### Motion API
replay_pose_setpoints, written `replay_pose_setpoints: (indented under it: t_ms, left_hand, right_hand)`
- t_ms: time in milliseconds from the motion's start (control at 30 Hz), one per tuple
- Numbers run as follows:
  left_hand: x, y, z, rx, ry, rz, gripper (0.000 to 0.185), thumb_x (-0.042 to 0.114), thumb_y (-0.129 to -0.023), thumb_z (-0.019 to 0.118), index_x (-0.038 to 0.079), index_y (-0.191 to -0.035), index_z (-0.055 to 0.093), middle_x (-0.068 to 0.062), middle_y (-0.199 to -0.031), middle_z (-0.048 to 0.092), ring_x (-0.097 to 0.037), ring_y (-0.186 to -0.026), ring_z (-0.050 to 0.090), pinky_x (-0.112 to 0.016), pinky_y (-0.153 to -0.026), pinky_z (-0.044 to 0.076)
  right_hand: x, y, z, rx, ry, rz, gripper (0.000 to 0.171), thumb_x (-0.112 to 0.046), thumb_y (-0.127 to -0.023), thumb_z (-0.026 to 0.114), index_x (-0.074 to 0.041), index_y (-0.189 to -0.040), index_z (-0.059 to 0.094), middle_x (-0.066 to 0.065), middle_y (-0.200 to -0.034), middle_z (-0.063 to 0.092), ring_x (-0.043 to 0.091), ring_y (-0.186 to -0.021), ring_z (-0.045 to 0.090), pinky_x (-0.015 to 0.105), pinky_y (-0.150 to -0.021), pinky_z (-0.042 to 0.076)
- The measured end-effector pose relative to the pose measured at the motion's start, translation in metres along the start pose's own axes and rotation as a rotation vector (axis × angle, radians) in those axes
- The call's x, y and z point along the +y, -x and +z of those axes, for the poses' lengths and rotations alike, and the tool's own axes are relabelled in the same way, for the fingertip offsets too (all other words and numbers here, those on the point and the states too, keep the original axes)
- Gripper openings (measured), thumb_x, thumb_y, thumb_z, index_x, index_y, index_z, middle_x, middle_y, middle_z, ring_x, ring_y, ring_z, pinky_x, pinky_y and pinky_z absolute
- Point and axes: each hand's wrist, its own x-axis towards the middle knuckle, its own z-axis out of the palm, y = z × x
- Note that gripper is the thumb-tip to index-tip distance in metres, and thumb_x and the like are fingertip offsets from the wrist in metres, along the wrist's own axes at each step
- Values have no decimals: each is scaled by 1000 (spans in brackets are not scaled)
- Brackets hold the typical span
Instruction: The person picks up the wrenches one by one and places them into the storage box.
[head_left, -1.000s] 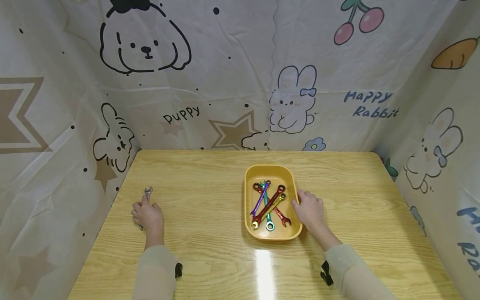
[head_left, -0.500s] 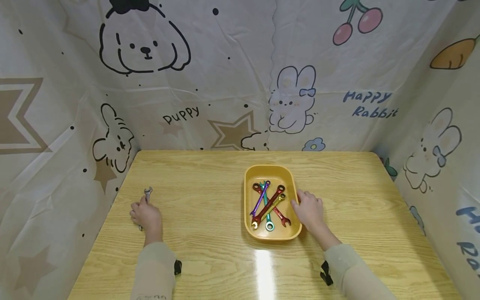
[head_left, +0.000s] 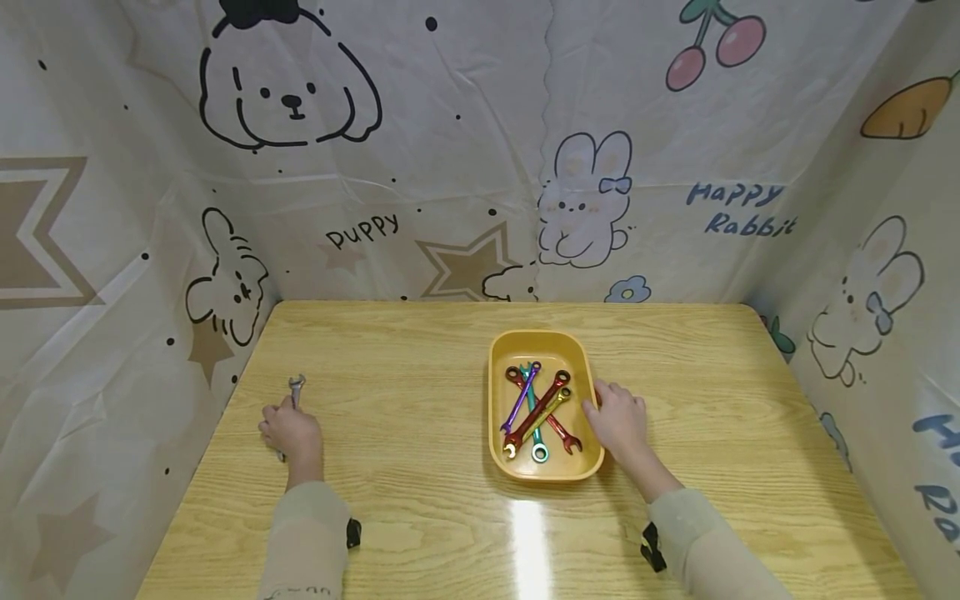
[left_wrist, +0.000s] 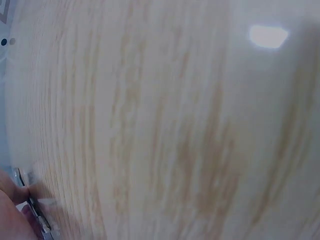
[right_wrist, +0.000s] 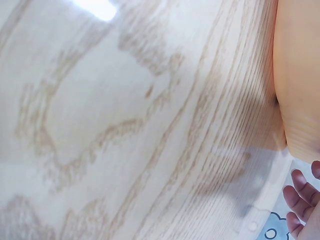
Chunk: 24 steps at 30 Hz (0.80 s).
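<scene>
Left hand (head_left: 292,433) is curled around a silver wrench (head_left: 296,385) lying flat near the table's (head_left: 420,500) left edge, well apart from the yellow tray (head_left: 498,400). Right hand (head_left: 618,419) rests against the tray's right rim, fingers loosely bent (holding nothing that I can see). My guess: the thin wrench could slip, since it sits flush on slick wood.
</scene>
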Motion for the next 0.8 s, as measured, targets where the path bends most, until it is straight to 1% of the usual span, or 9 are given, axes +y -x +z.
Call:
replay_pose_setpoints:
  t_ms: [200, 367, 533, 633, 800]
  left_hand:
    - [2, 0, -2, -35, 4, -12, 37, -7, -87, 46, -5, -123, 50, -36, -120, 36, -50, -110, 33, -58, -94, 25]
    - [3, 1, -4, -63, -25, -18, 38, -5, -87, 47, -3, -125, 48, -39, -119, 35, -52, -110, 32, -59, -94, 25]
    - [1, 0, -3, -68, -53, 3, 38, -4, -87, 47, -3, -125, 46, -40, -119, 36, -53, -110, 33, -59, -94, 25]
    - [0, -1, -2, -70, -59, 2, 39, -4, -87, 46, -2, -125, 45, -40, -118, 35, -53, -110, 32, -60, -93, 25]
    - [-2, -2, 1, -73, -73, 12, 43, -6, -85, 45, -1, -127, 43, -40, -116, 36, -53, -106, 34, -59, -91, 27]
  right_hand:
    - [0, 0, 0, 5, -3, -2, 45, -29, -88, 52, -4, -124, 52, 23, -111, 58, 39, -103, 52, 51, -85, 32]
    - [0, 0, 0, 2, -5, 2, 44, -30, -88, 53, -4, -124, 52, 23, -111, 58, 39, -104, 52, 51, -86, 32]
    - [0, -1, 1, 2, -5, 2, 45, -29, -88, 52, -4, -125, 52, 23, -112, 57, 39, -104, 52, 51, -86, 32]
    - [1, -1, 1, 6, -3, 2, 44, -30, -88, 53, -4, -124, 52, 23, -111, 58, 39, -103, 52, 51, -86, 32]
    - [1, -1, 2, 24, 0, -9, 42, -29, -87, 53, -4, -121, 54, 21, -106, 59, 38, -100, 54, 51, -84, 33]
